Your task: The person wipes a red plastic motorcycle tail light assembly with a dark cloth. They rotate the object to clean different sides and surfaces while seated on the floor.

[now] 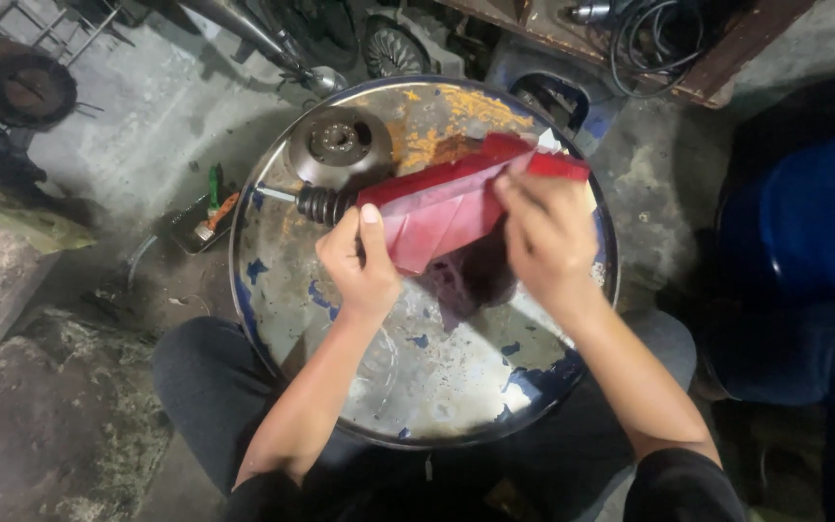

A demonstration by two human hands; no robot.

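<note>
Over the drum top, both hands grip a red cloth wrapped round a coiled metal part. The left hand pinches its lower edge and the right hand clamps the far end. It looks like wiping or wrapping; next would need a firm pull along the part. The cloth is creased and pink underneath.

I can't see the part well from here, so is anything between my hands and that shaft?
Yes. A red cloth wraps the shaft. Both the left hand and right hand grip the cloth, not bare metal. Only the shaft's ribbed end shows, beside the metal disc.
</note>
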